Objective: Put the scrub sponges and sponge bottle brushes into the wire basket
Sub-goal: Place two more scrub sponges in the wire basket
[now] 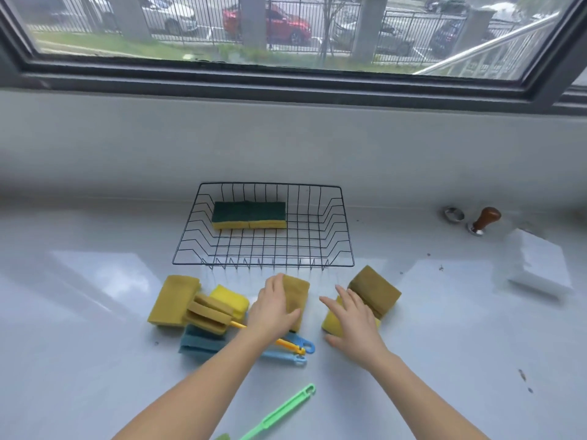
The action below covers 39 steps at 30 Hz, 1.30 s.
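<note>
A black wire basket [344, 246] stands on the counter with two green-topped yellow scrub sponges [249, 214] side by side inside. Just in front of it, my left hand [273, 308] grips an olive-brown scrub sponge [298, 290]. My right hand [352, 315] rests with fingers spread on a yellow sponge [330, 322], beside another olive-brown sponge [376, 290]. To the left lie an olive sponge [173, 301], a yellow sponge [232, 298] and sponge bottle brushes [208, 314] with yellow and blue handles [298, 346]. A green brush handle [282, 411] lies nearest me.
A wooden-knobbed tamper [484, 220] and a small metal ring [453, 214] stand at the right back. A white block [536, 265] lies further right. The grey wall and window sill rise right behind the basket.
</note>
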### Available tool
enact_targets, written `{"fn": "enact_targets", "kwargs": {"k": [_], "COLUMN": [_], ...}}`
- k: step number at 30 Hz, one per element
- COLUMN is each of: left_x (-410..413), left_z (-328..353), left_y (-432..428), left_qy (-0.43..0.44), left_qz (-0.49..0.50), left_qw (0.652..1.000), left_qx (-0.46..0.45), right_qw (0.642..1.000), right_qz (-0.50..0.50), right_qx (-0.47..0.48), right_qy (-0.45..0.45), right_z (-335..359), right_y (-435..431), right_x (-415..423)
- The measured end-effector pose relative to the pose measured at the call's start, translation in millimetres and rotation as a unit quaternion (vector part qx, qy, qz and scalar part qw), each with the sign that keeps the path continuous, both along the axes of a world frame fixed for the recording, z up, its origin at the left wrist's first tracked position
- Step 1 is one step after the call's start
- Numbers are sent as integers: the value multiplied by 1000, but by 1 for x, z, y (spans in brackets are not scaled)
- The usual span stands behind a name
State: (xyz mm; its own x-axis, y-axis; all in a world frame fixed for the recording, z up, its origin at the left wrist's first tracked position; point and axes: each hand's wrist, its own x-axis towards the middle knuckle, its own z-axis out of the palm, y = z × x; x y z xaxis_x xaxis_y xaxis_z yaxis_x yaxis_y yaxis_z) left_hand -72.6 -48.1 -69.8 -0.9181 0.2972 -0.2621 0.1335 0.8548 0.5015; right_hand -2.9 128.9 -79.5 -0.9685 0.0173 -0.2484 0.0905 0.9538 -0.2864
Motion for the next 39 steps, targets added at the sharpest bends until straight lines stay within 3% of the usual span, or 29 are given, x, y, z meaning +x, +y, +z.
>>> {"fn": "enact_targets", "kwargs": {"k": [7,14,17,19,23,25,28,31,36,39], "left_x": [-9,-20,-11,-7,1,7,23,37,35,27], "left_z": [-11,-18,-17,-14,3,7,0,-7,1,15], "left_y": [26,33,33,33,35,32,19,4,-11,-15], "left_qy": [38,12,58,90,103,124,154,115,128,77], "left_qz": [-30,-37,-7,17,30,12,-40,-51,-96,-130], "left_qw": [994,993,998,994,963,952,961,971,987,988], "left_qx": [-95,-115,-34,60,246,281,225,205,10,-18], "right_qw": [998,998,1000,995,958,938,936,947,965,974], "right_qz": [28,29,-16,-42,-107,-132,-131,-144,-137,-125], "right_qx": [54,46,14,-13,-142,-203,-235,-225,-191,-156], "right_qy": [0,-14,19,90,225,248,229,180,118,102], "right_z": [-13,-20,-18,-13,2,7,3,-12,-24,-22], "right_y": [0,8,10,11,16,21,30,43,63,68], "right_x": [4,-6,-5,-3,1,4,21,49,83,91]}}
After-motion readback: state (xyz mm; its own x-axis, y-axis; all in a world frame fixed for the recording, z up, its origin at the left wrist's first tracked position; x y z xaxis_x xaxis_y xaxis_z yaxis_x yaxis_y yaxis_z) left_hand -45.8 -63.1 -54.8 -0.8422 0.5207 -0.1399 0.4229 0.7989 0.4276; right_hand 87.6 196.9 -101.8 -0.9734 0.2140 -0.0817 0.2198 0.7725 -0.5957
